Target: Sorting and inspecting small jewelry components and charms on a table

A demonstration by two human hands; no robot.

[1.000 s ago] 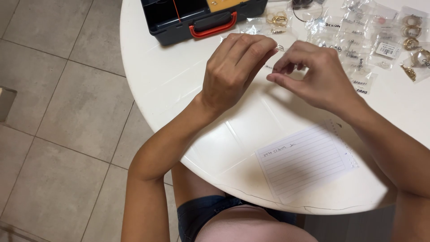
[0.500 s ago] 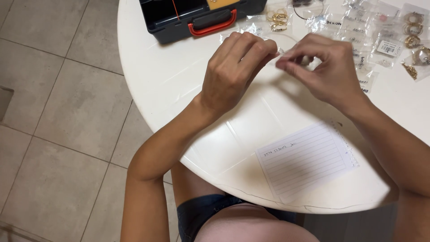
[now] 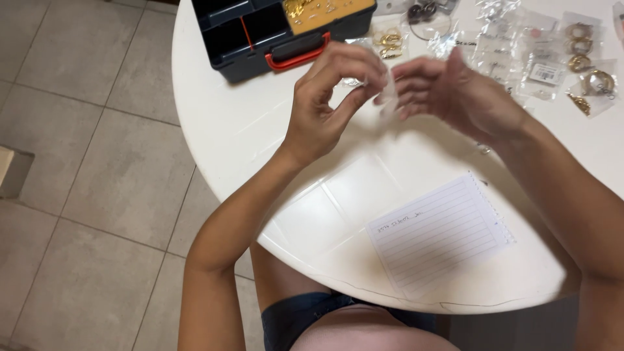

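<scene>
We pinch small clear bag (image 3: pixel 388 97) with left hand (image 3: pixel 325 104), raised off table (image 3: pixel 260 143) for access; right hand (image 3: pixel 455 94) blurred, grip unclear; organiser case (image 3: pixel 273 39) at 11 o'clock.

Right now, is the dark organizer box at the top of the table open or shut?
Open. The organizer box shows its bare dark compartments and a yellow tray of small gold pieces from above; no lid covers them.
</scene>
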